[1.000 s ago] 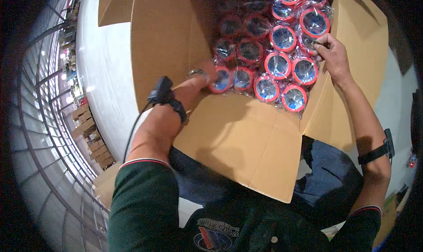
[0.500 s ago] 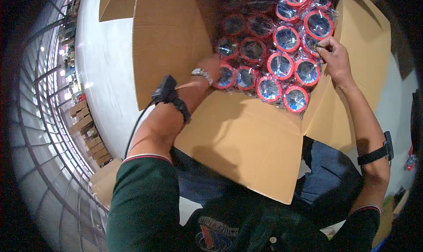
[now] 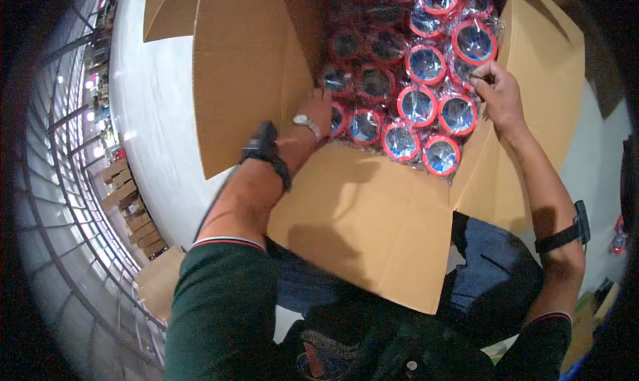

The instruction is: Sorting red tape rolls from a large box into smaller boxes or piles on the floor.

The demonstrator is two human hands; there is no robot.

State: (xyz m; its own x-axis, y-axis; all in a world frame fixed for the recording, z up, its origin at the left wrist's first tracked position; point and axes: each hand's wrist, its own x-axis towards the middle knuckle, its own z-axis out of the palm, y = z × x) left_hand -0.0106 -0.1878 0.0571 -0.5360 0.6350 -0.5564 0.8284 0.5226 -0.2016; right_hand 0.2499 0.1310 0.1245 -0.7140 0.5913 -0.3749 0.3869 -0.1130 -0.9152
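The person leans over an open cardboard box (image 3: 373,214) packed with red-rimmed rolls (image 3: 426,65), each sealed in clear crinkled film and standing on edge in tight rows. The left hand (image 3: 318,111) reaches down along the box's left inner wall, its fingers sunk between the cardboard and the outermost rolls; whether they are closed around a roll or only pressed against it cannot be told, since the fingertips are hidden. The right hand (image 3: 499,95) sits at the right side of the pack, its fingers pinched together on the film of a roll by the box's right flap (image 3: 539,81).

The likeliest trouble is the film: a pull by that thin pinch alone could tear the wrap or let it slide out of the fingers. The rolls are wedged against each other, so lifting 1 may drag its neighbours up and tip them out of their rows. The near flap (image 3: 359,228) hangs over the person's lap and may sag or fold if leaned on. The wristwatch (image 3: 306,123) and the black strapped device (image 3: 263,148) on the left forearm could snag on the cardboard edge.
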